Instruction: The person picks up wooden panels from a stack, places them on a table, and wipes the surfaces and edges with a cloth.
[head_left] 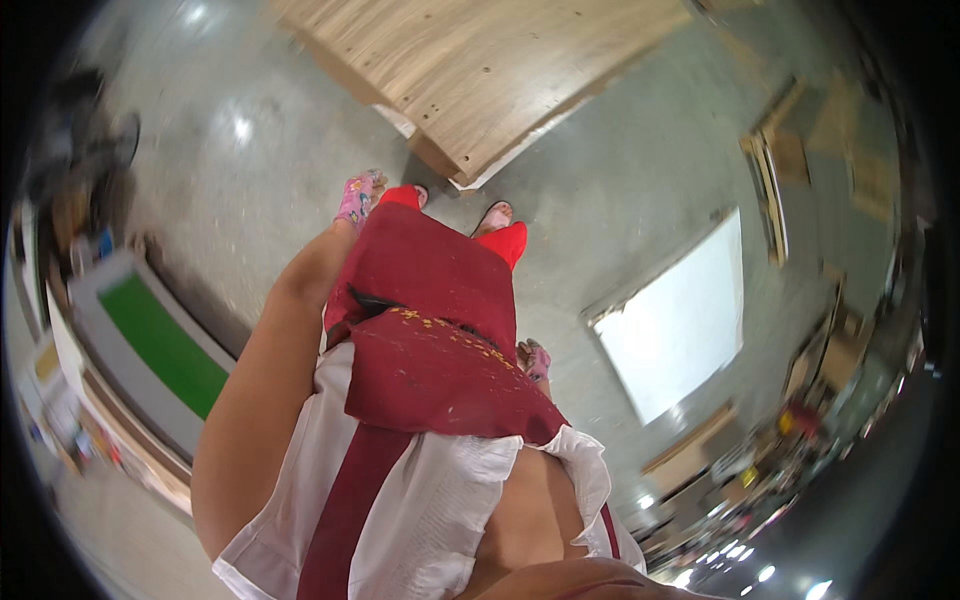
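Note:
My left hand point(361, 196), in a pink flowered glove with bare fingertips, reaches forward beside my dark red apron point(425, 270). Its fingers look loosely apart, with nothing seen in them. My right hand point(536, 360), in a similar pink glove, hangs low at the apron's right side. The fingers there are slightly bent and parted, and no object shows in them; the apron hides part of this arm. Just ahead of my feet, nearest to the left hand, is the corner of a large wood-grain panel point(490, 70) with several small holes. Neither hand touches it.
A white board point(675, 315) lies on the grey floor to the right. Farther right are cardboard and board pieces point(768, 195). At left are a grey bench with a green strip point(165, 340) and a dark fan point(110, 150). Clutter point(800, 420) lines the lower right.

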